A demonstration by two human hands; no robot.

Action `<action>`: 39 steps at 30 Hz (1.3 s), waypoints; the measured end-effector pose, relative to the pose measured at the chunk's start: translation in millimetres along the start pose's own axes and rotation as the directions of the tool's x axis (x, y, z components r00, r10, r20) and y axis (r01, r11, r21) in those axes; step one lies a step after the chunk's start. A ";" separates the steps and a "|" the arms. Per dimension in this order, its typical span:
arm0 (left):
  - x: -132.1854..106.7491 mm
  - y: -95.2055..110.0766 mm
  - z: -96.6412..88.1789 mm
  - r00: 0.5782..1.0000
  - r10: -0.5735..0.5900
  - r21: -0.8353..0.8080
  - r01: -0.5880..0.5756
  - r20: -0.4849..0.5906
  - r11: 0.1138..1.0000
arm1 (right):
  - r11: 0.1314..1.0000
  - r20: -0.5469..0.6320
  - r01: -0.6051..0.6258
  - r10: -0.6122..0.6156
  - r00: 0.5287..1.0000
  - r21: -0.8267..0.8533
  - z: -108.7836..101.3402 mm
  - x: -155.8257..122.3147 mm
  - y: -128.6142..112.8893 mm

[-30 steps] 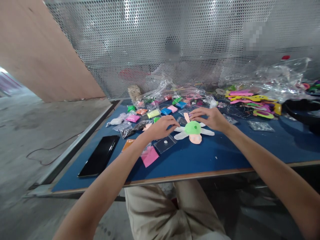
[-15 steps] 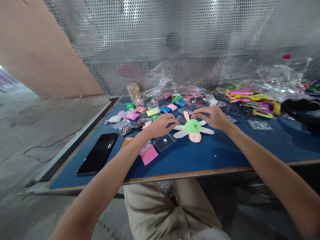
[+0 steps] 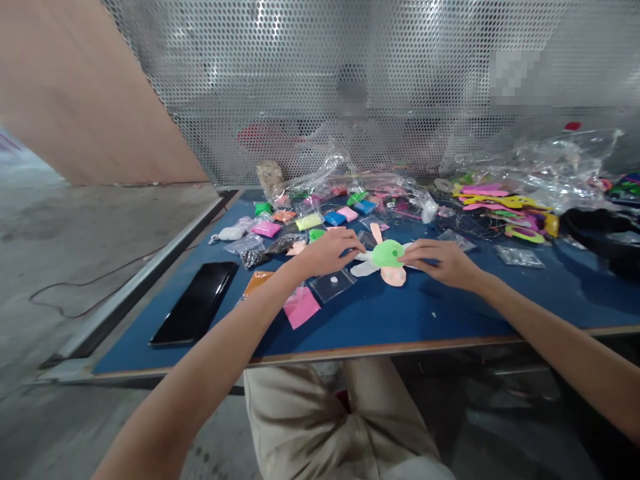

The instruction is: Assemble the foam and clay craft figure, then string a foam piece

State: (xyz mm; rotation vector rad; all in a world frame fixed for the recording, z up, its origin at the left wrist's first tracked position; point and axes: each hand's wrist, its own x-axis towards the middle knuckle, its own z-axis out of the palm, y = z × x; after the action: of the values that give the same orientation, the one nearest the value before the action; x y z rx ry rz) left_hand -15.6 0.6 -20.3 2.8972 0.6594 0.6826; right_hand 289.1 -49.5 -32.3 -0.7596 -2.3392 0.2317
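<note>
- The green-domed figure (image 3: 384, 254) lies on the blue tabletop (image 3: 390, 320) in front of you, between your two hands. A rounded peach piece (image 3: 393, 277) juts toward you, a narrow peach strip (image 3: 377, 233) points away, and white flaps (image 3: 365, 268) spread at the sides.
- Your left hand (image 3: 330, 252) is at the figure's left side, thumb and fingertips narrow, by the end of a white flap (whether they pinch it, you cannot tell from here).
- Your right hand (image 3: 443, 261) reaches over the right-hand flaps, its fingertips close together at the dome's right edge, just beside a dark green spot (image 3: 395, 253); whether they grip anything cannot be told.
- Just beyond your left wrist, nearer you, lie a clear bag with a white dot (image 3: 334, 288), a pink packet (image 3: 301, 307) and an orange packet (image 3: 259, 283).
- Farther left rests a black flat-screened device (image 3: 195, 303).
- Behind your left hand, small packets are scattered, among them a yellow one (image 3: 309, 222).
- To the far right sit a pile of coloured cut-outs (image 3: 500, 200) and a black band (image 3: 597, 237).
- A perforated metal panel (image 3: 300, 67) stands behind everything.
</note>
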 end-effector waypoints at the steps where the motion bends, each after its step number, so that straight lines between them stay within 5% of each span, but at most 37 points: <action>1: -0.1 -0.8 0.4 1.000 0.000 0.001 0.000 0.003 1.000 | 1.000 -0.025 -0.024 0.025 0.999 0.018 2.5 -2.7 1.2; 8: -0.4 -1.4 0.0 0.999 -0.032 -0.003 0.032 0.034 0.999 | 0.984 -0.078 -0.171 0.175 0.982 0.058 11.4 -13.7 8.3; 18: 0.6 -2.1 2.1 0.998 -0.034 -0.001 0.034 0.056 0.999 | 0.999 0.008 0.000 0.000 1.000 0.040 13.8 -11.4 11.8; 39: -1.1 -1.3 0.9 0.986 -0.087 -0.048 0.095 0.143 0.994 | 0.999 0.052 0.050 -0.048 0.997 -0.020 13.0 -14.0 10.3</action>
State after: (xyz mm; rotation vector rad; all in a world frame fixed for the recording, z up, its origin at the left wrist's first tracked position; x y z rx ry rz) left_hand -16.6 1.4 -21.8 2.8133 0.7374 0.4721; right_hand 294.2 -48.8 -53.4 -0.7135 -2.4097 0.2072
